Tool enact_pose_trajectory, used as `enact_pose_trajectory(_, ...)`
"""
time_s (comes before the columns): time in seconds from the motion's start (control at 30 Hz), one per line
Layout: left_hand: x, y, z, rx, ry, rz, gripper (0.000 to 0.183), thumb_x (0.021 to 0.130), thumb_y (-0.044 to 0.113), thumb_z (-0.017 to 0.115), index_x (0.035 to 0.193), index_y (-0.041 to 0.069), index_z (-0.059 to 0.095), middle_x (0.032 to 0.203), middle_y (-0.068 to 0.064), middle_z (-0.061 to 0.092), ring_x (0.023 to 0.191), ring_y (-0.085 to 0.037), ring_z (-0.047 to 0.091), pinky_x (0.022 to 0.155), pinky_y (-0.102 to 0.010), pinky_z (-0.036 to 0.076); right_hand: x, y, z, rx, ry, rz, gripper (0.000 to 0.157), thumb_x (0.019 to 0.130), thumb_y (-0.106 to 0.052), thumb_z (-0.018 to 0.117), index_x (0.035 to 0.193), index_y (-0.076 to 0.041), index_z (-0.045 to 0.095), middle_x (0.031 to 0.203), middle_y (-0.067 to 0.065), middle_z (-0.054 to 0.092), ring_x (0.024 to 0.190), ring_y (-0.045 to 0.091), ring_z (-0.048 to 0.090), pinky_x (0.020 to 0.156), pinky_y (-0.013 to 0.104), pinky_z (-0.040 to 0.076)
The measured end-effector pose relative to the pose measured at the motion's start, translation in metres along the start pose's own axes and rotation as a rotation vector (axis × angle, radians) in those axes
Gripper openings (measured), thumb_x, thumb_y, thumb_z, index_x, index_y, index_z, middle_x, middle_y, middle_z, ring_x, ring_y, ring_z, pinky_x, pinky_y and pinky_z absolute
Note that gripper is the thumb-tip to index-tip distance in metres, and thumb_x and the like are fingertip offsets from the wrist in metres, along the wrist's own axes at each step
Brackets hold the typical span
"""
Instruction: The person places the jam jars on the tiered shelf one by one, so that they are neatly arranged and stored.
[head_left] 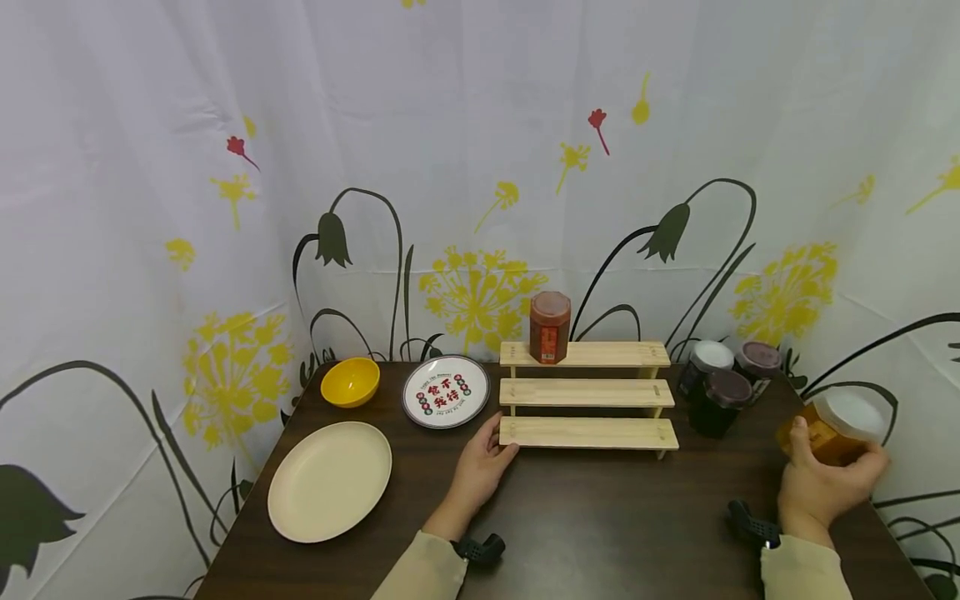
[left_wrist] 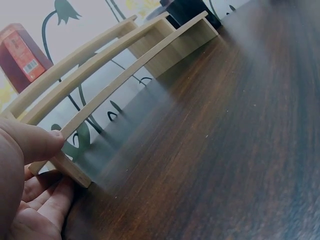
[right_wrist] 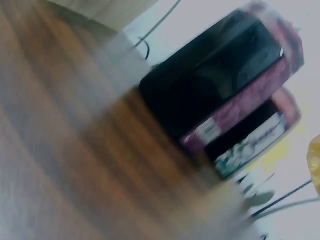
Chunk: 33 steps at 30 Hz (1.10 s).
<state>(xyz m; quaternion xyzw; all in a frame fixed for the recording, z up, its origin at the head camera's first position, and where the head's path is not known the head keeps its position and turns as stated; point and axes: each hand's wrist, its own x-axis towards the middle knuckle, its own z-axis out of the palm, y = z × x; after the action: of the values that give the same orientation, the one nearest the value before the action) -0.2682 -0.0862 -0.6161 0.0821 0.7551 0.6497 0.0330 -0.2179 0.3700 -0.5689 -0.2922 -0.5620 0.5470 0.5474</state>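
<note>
Beige sleeve (head_left: 423,571) nearest, bottom edge. Left hand (head_left: 478,468), lower centre, pinches wooden stand (head_left: 588,433). Right hand (head_left: 821,487) grasps amber jar (head_left: 828,437), lower right: probably weighty, rigid, slick; best held round body, below white lid (head_left: 858,413).

The head camera is looking forward and down over the table (head_left: 600,517) toward the curtain (head_left: 480,125) from well back. Beside the left hand (head_left: 477,467), the left wrist camera is facing along the wooden rack (head_left: 585,392), tilted. The right wrist camera, also tilted, is facing two dark jars (right_wrist: 215,75) from nearby. Head and left wrist views are sharing the rack and red jar (head_left: 550,329).
</note>
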Motion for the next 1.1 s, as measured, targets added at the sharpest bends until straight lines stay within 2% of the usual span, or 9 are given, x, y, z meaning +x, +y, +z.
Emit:
enact_pose_trajectory(0.13, -0.001, -0.001, 0.001, -0.009, 0.002, -0.001, 0.071, 0.106, 0.01, 0.072, 0.166, -0.005, 0.038, 0.157, -0.028, 0.056, 0.143, -0.039, 0.06, 0.116, -0.04, 0.055, -0.003, -0.009, 0.003, -0.015, -0.053, -0.076, 0.064, 0.08, -0.015, 0.096, 0.137, -0.018, 0.067, 0.131, -0.012, 0.062, 0.125, 0.01, 0.06, 0.102, 0.021, 0.05)
enact_pose_trajectory(0.27, -0.001, 0.0, 0.001, -0.01, 0.003, 0.004, 0.07, 0.105, 0.01, 0.072, 0.165, -0.005, 0.038, 0.156, -0.029, 0.057, 0.142, -0.039, 0.061, 0.116, -0.042, 0.055, -0.009, -0.02, 0.006, 0.027, -0.087, -0.142, 0.068, 0.08, -0.014, 0.095, 0.14, -0.018, 0.065, 0.134, -0.009, 0.065, 0.122, 0.012, 0.063, 0.097, 0.02, 0.052)
enact_pose_trajectory(0.53, -0.002, 0.001, 0.001, -0.004, 0.006, 0.006, 0.069, 0.105, 0.01, 0.072, 0.165, -0.004, 0.039, 0.156, -0.028, 0.057, 0.142, -0.039, 0.061, 0.115, -0.042, 0.056, -0.023, -0.046, 0.016, 0.087, -0.127, -0.244, 0.066, 0.08, -0.014, 0.094, 0.139, -0.012, 0.065, 0.132, -0.007, 0.064, 0.118, 0.01, 0.063, 0.093, 0.02, 0.051)
enact_pose_trajectory(0.7, -0.002, 0.003, 0.0, -0.021, 0.004, 0.004, 0.07, 0.105, 0.009, 0.072, 0.165, -0.005, 0.038, 0.158, -0.029, 0.055, 0.143, -0.04, 0.059, 0.117, -0.045, 0.054, -0.032, -0.054, 0.026, 0.108, -0.233, -0.278, 0.067, 0.081, -0.009, 0.094, 0.14, -0.01, 0.063, 0.133, -0.01, 0.064, 0.12, 0.011, 0.064, 0.095, 0.019, 0.053)
enact_pose_trajectory(0.87, 0.0, 0.001, 0.002, -0.029, -0.004, 0.017, 0.071, 0.105, 0.009, 0.073, 0.165, -0.005, 0.038, 0.158, -0.029, 0.055, 0.143, -0.039, 0.06, 0.116, -0.042, 0.055, -0.045, -0.061, 0.037, 0.085, -0.401, -0.271, 0.071, 0.081, 0.001, 0.093, 0.143, -0.006, 0.06, 0.136, -0.012, 0.061, 0.122, 0.01, 0.065, 0.099, 0.015, 0.053)
enact_pose_trajectory(0.97, 0.001, 0.001, 0.003, -0.007, 0.003, 0.017, 0.07, 0.105, 0.01, 0.073, 0.165, -0.005, 0.039, 0.158, -0.028, 0.056, 0.142, -0.039, 0.06, 0.116, -0.043, 0.055, -0.057, -0.066, 0.047, 0.112, -0.502, -0.228, 0.072, 0.081, 0.008, 0.091, 0.143, -0.002, 0.056, 0.138, -0.01, 0.061, 0.124, 0.01, 0.065, 0.1, 0.013, 0.054)
enact_pose_trajectory(1.1, -0.001, 0.002, 0.002, 0.028, 0.015, 0.009, 0.069, 0.105, 0.011, 0.073, 0.164, -0.005, 0.041, 0.157, -0.027, 0.057, 0.14, -0.038, 0.062, 0.116, -0.046, 0.055, -0.072, -0.068, 0.064, 0.176, -0.551, -0.18, 0.07, 0.083, 0.008, 0.089, 0.143, 0.0, 0.055, 0.135, -0.007, 0.063, 0.121, 0.01, 0.068, 0.098, 0.012, 0.055)
